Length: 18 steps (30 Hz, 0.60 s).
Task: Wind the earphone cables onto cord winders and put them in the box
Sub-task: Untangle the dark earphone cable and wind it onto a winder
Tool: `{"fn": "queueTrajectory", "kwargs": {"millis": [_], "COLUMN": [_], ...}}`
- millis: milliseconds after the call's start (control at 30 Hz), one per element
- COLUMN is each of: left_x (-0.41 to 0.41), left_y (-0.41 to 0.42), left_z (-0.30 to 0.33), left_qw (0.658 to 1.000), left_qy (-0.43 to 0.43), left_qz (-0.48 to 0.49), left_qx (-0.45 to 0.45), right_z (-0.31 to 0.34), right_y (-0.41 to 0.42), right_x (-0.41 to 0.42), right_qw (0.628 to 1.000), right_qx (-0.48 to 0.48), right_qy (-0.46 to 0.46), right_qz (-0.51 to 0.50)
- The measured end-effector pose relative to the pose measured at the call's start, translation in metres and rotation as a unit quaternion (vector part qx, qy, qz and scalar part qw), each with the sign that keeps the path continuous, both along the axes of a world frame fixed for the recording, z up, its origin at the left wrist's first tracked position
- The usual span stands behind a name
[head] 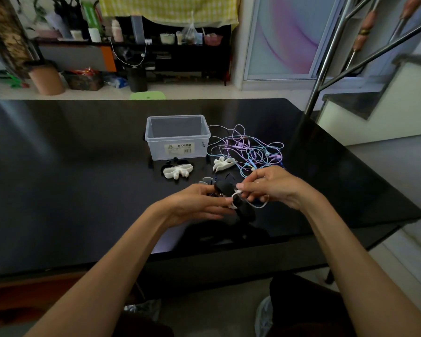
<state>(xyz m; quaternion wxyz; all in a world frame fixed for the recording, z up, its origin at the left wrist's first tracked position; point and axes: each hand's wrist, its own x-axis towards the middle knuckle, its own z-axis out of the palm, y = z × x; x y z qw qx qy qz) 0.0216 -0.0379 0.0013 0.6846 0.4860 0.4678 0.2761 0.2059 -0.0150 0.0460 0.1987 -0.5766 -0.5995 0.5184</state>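
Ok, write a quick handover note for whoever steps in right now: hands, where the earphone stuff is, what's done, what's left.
Left hand grips a black cord winder above the table.
Right hand pinches a white earphone cable at that winder; a loop is around it, the rest hangs loose.
Clear plastic box sits open at the table's middle, and looks empty.
White cord winders lie unused: one in front of the box, another to its right.
Tangle of purple and blue earphone cables lies right of the box.
Done: nothing boxed.
Left: finish this winding, box it, then wind and box the tangled cables.
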Motion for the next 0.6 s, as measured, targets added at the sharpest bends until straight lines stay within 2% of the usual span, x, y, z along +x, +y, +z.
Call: {"fn": "queueTrajectory", "kwargs": {"millis": [100,267,333,467,600], "left_x": [0.001,0.000,0.000,0.000,0.002], "left_y": [0.000,0.001,0.001,0.001,-0.001], "left_z": [0.004,0.005,0.005,0.005,0.006], "left_qw": [1.000,0.997,0.995,0.997,0.997], "left_qy": [0.018,-0.013,-0.006,0.017,0.073], "left_qz": [0.005,0.004,-0.013,-0.025,-0.025], "left_qx": [0.003,-0.075,-0.094,-0.078,-0.033], "right_z": [0.000,-0.001,0.000,0.003,0.006], "right_y": [-0.001,-0.001,0.000,-0.003,-0.005], "right_x": [-0.001,-0.004,-0.005,-0.010,-0.016], "right_qw": [1.000,0.997,0.993,0.977,0.973], "right_qx": [0.015,0.041,0.062,0.103,0.114], "right_qy": [-0.021,-0.043,-0.079,-0.159,-0.164], "right_qz": [0.014,0.044,0.057,0.095,0.118]}}
